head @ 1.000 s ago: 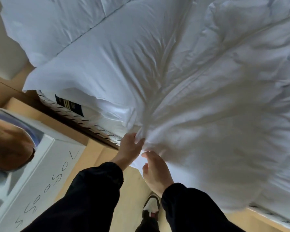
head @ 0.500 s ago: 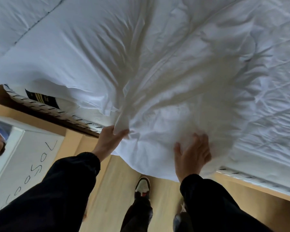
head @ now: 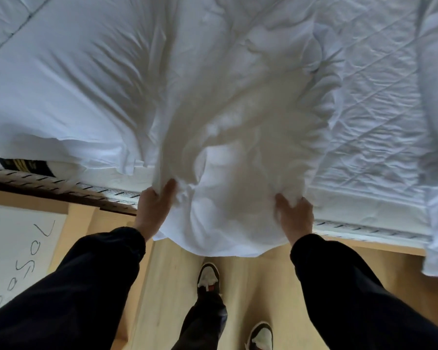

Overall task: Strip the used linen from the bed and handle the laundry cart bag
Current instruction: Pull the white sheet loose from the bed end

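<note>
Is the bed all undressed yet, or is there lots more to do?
Partly. Done: the quilted mattress pad on the right is already bare. In hand: left hand and right hand both grip the bunched white sheet at the bed's edge. Left: sheet still covers the left side, and no laundry bag shows.

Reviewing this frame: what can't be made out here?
Head view only:
1. Laundry cart bag: out of frame.
2. Black-and-yellow mattress label: print too small, top edge under the bunched white bed sheet.
3. Handwritten white panel: cut by left edge.
4. Right hand: fingers' tips buried in sheet folds.
</note>
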